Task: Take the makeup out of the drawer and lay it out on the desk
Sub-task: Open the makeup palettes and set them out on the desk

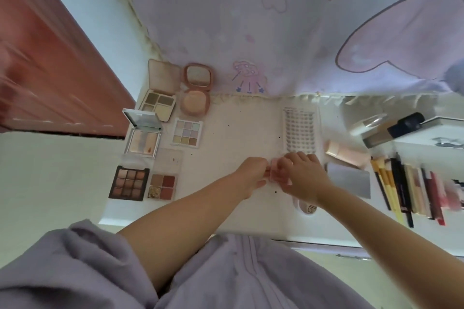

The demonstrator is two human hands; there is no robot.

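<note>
Both my hands meet over the middle of the white desk (pixel 231 133) on a small pink clear-lidded case (pixel 274 173). My left hand (pixel 252 175) pinches its left edge. My right hand (pixel 302 177) grips it from the right and covers most of it. Open makeup lies at the desk's left: a brown nine-pan palette (pixel 129 182), a red four-pan palette (pixel 162 187), a white highlighter compact (pixel 143 137), a pastel nine-pan palette (pixel 187 133), a beige quad (pixel 159 94) and a round pink powder compact (pixel 196 91). A false-lash card (pixel 300 129) lies beyond my right hand.
Right of my hands lie a pink tube (pixel 345 154), a silver mirror card (pixel 350 183), a row of brushes and pencils (pixel 406 188) and a black-capped bottle (pixel 394 128). A round white jar (pixel 307 207) sits under my right wrist. A lilac printed curtain (pixel 276 27) hangs behind.
</note>
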